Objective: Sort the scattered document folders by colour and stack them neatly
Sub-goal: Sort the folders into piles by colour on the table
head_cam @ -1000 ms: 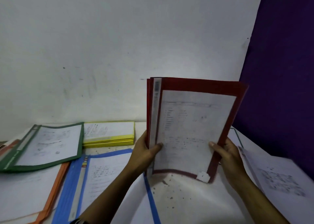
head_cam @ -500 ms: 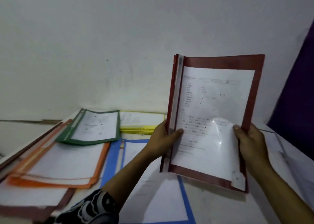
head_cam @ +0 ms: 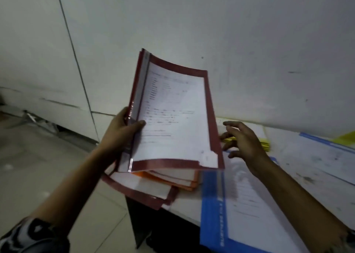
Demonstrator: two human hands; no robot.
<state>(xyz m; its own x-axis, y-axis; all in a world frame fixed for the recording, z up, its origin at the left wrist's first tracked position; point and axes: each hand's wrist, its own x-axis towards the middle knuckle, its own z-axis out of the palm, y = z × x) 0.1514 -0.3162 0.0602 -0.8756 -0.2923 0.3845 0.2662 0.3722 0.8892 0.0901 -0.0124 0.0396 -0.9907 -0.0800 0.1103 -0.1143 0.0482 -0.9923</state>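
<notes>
Left hand (head_cam: 123, 131) pinches the red folders (head_cam: 172, 118) by the spine, lifted over the desk's left edge; right hand (head_cam: 244, 139) spread empty; light, slick, floppy sheets, so best gripped at the spine.

Red folder (head_cam: 172, 116) aloft (slightly bowed)

Plain office or records room, white table (head_cam: 317, 168) against a bare scuffed wall (head_cam: 249, 41), coloured document folders (head_cam: 221, 214) with printed sheets spread over it, tiled floor (head_cam: 48, 166) on the left
</notes>
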